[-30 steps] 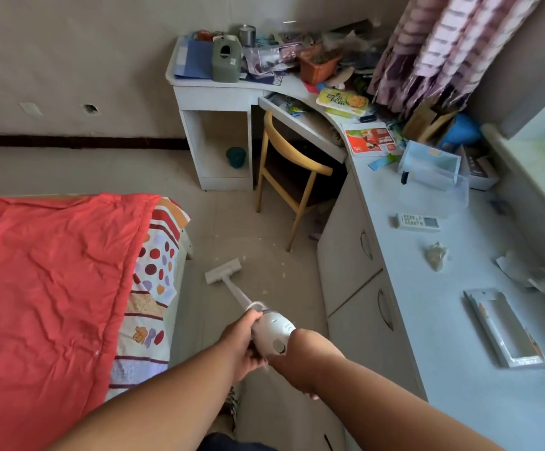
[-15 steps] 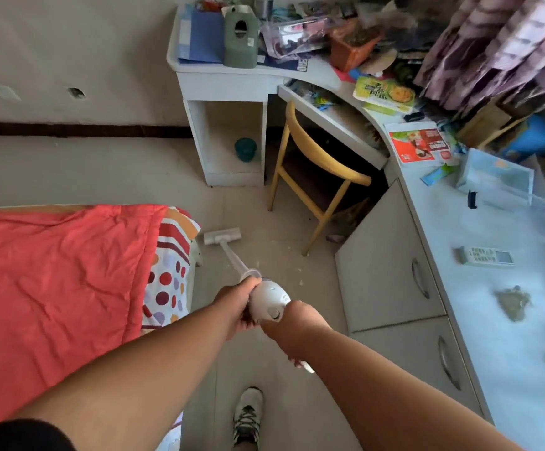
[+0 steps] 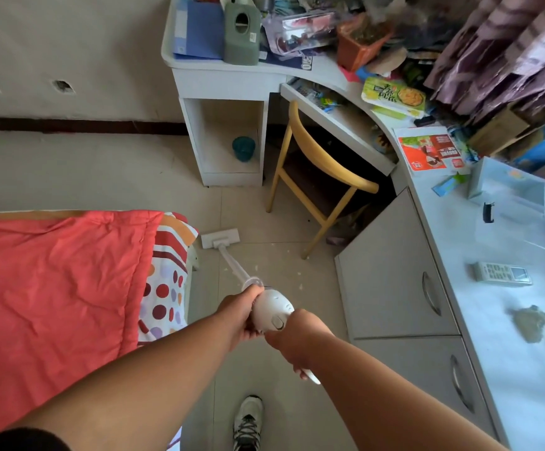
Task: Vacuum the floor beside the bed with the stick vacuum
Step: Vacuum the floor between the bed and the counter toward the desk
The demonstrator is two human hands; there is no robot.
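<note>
Both hands' grip behind vacuum head [image 3: 220, 238]

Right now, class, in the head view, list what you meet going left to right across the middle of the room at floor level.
Red quilt → spotted sheet → vacuum floor head → wooden chair → grey cabinet doors → remote control
</note>
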